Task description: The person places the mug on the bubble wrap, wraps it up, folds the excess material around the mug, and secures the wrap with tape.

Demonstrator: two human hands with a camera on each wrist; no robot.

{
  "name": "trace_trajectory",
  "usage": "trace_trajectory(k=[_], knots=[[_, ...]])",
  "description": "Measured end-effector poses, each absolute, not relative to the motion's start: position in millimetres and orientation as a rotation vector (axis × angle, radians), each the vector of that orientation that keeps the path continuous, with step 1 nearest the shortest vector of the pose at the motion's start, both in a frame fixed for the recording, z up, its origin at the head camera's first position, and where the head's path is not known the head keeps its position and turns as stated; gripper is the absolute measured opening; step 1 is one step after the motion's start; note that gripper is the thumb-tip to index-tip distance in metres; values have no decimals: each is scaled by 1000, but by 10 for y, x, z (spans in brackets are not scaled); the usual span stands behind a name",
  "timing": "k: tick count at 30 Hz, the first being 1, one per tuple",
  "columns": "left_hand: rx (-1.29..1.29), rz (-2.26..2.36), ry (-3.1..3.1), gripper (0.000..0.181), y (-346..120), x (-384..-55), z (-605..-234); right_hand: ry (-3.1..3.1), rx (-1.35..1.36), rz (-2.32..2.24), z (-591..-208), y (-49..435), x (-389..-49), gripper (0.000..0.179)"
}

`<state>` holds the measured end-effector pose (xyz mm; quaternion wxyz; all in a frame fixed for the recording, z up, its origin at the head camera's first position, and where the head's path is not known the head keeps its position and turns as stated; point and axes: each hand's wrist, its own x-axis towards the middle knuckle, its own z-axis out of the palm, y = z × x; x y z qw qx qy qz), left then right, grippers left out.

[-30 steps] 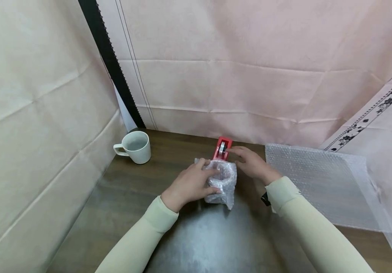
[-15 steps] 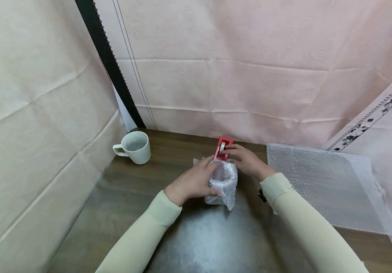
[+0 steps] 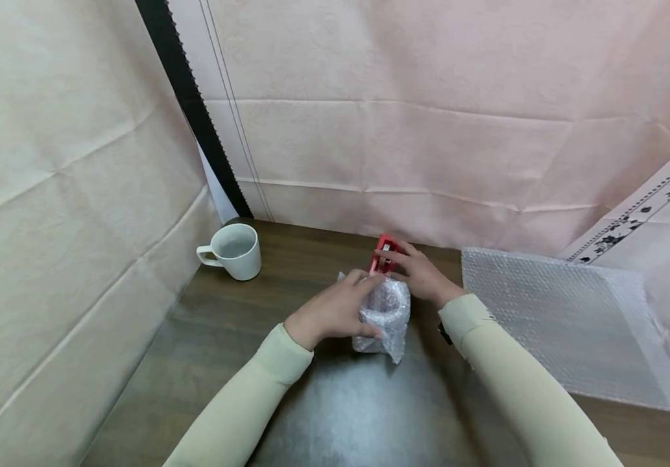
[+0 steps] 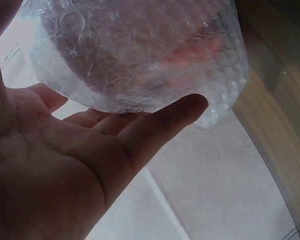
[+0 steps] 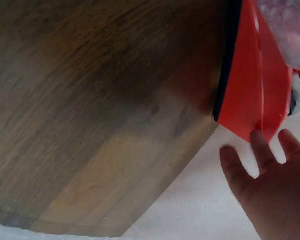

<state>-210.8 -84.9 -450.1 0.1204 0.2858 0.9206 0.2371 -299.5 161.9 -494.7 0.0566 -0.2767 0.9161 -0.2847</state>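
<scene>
A bundle of bubble wrap [image 3: 390, 314] with a round hollow top stands mid-table; what the wrap covers is unclear. My left hand [image 3: 335, 308] holds it from the left, fingers over its far side and thumb on the near side. In the left wrist view the wrapped bundle [image 4: 140, 55] lies between thumb and fingers. Just behind it is a red tape dispenser [image 3: 374, 264], partly hidden. My right hand [image 3: 422, 272] reaches to the dispenser with spread fingers. In the right wrist view a fingertip touches the end of the dispenser [image 5: 252, 85].
A white mug [image 3: 238, 253] stands at the back left, its handle pointing left. A flat sheet of bubble wrap [image 3: 550, 318] lies on the right of the wooden table [image 3: 206, 363]. Pale cloth walls [image 3: 416, 155] hang behind and at the sides.
My right hand has moved left and its fingers now lie over the dispenser's side. The left hand's fingers have shifted slightly right around the bundle. Mug and flat sheet stay put.
</scene>
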Motion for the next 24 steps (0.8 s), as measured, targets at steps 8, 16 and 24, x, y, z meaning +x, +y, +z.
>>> trace_trajectory(k=[8,16,24], knots=[[856,705,2696,113,-836,-2077,-4541,2819,-782,-827,-4998,1567,-3044,59],[843,675,2752,110,-868,-2031,-4547,2823,-693,-745,-4960,1523,-3032,57],[834,662,2833,114,-920,-2003,-4536,2837,-610,-653,-4879,1439,-3028,49]])
